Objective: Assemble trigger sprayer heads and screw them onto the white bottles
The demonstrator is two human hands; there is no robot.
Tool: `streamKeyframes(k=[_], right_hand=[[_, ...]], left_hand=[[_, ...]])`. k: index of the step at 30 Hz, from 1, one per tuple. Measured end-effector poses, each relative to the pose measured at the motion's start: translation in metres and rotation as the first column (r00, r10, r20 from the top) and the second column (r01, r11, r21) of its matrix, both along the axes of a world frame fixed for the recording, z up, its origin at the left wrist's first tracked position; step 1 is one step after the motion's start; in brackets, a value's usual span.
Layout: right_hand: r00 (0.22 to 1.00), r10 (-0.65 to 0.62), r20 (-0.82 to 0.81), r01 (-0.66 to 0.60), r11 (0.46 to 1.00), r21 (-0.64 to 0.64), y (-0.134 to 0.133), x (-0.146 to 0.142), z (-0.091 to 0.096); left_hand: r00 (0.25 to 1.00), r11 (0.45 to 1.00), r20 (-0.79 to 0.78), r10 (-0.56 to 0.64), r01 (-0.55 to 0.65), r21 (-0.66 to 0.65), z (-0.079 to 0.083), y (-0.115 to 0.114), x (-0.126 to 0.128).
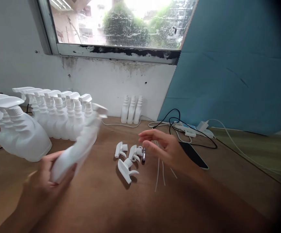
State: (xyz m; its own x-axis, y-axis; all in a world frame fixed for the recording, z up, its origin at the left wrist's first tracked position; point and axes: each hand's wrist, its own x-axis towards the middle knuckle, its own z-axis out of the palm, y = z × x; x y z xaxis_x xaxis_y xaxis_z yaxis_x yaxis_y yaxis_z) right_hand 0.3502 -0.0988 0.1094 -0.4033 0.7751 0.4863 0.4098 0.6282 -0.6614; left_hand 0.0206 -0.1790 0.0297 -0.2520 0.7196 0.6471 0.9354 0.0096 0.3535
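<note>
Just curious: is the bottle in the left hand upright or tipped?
Tipped. The bottle slants from the left hand up toward the right, its top end highest.

The left hand (pixel 45 176) is low on the left, fingers curled tight in a grip. The right hand (pixel 166 147) is held out open, fingers loose, pointing left.

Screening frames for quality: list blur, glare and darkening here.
Head view: the spray bottle in the left hand is motion-smeared; the window is blown out white at top; the right edge darkens into vignette; the right hand and loose trigger heads look fairly sharp.
</note>
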Motion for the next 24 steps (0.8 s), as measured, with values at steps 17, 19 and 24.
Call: streamKeyframes(k=[17,19,24], right_hand=[[0.7,-0.079,-0.71,-0.285,0.881,-0.378,-0.002,-0.014,0.008],[0.687,-0.051,-0.725,-0.273,0.906,-0.323,0.0,-0.007,0.014],[0.705,0.166,-0.689,-0.442,0.863,-0.245,0.002,0.003,0.025]], left_hand=[[0.359,0.457,0.666,-0.654,0.889,-0.03,0.04,0.053,0.098],[0.224,0.352,0.762,-0.607,0.936,0.006,0.044,0.06,0.105],[-0.002,0.203,0.841,-0.541,0.97,0.133,0.041,0.065,0.113]])
